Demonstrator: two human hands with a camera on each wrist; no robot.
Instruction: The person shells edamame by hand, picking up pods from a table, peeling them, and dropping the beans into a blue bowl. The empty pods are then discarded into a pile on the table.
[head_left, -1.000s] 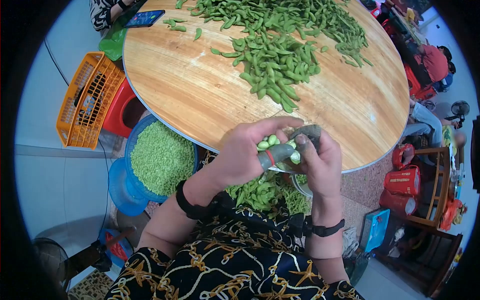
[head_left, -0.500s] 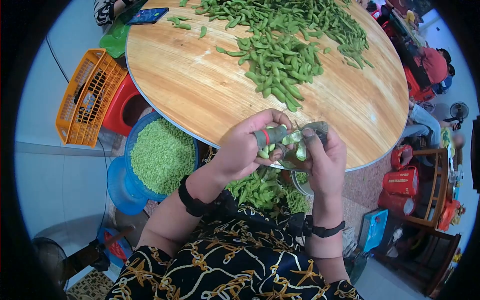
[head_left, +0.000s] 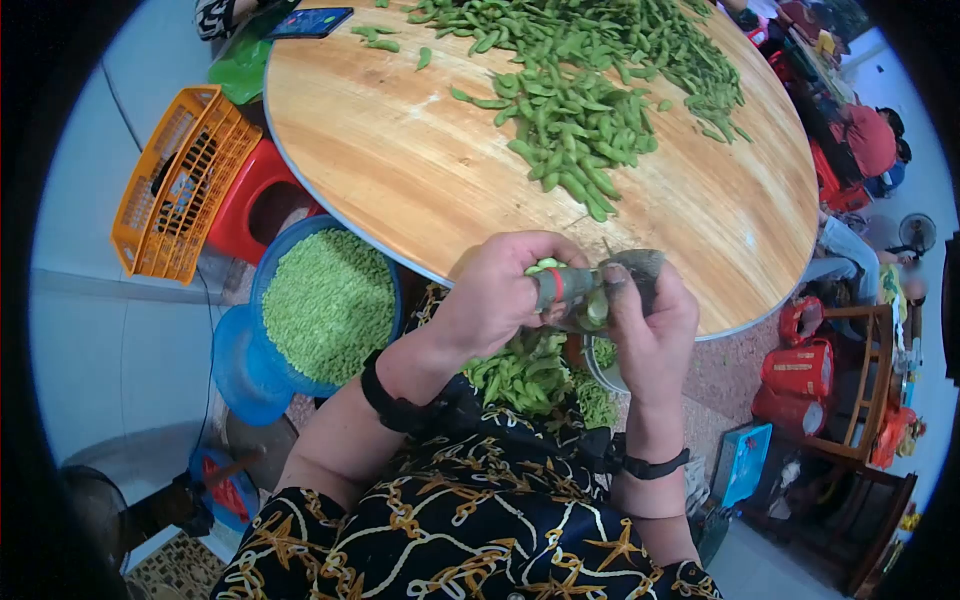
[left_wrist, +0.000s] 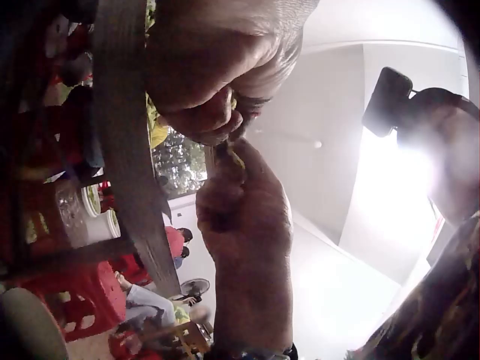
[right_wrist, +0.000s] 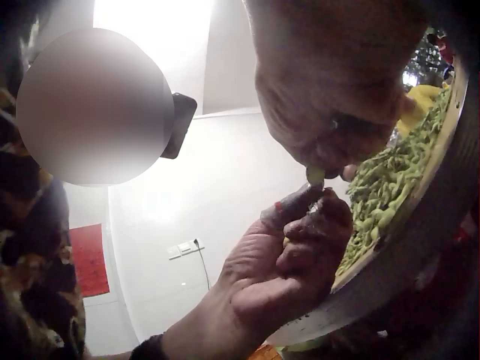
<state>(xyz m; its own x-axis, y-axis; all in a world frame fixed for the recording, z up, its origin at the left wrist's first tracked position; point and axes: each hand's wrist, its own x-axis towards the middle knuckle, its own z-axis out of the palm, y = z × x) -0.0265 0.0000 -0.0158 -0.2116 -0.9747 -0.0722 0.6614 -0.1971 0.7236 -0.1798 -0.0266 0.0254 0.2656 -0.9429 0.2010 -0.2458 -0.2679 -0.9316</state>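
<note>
Both hands meet just over the table's near edge, fingers curled close together. My left hand [head_left: 492, 300] wears a grey cover with a red band on one digit and holds a few shelled green soybeans [head_left: 545, 266] in its curled fingers. A green soybean pod [right_wrist: 316, 176] is pinched between the hands, partly hidden by the fingers. My right hand [head_left: 648, 325], with dark grey covering on its fingers, grips the pod from the other side. Ahead of them, a pile of soybean pods [head_left: 575, 135] covers the far part of the round wooden table [head_left: 400, 150].
Left of the table stands a blue tub [head_left: 397, 290] full of shelled beans [head_left: 330, 305], near a red stool [head_left: 240, 205] and an orange crate [head_left: 170, 185]. Below the hands are more pods [head_left: 520, 380] and a pale bucket [head_left: 605, 372]. A phone [head_left: 310, 22] lies at the table's far left.
The left covered digit has drawn back and then come against the right fingers again. The split pod and loose beans, plainer earlier, are now mostly covered. The head view has shifted slightly.
</note>
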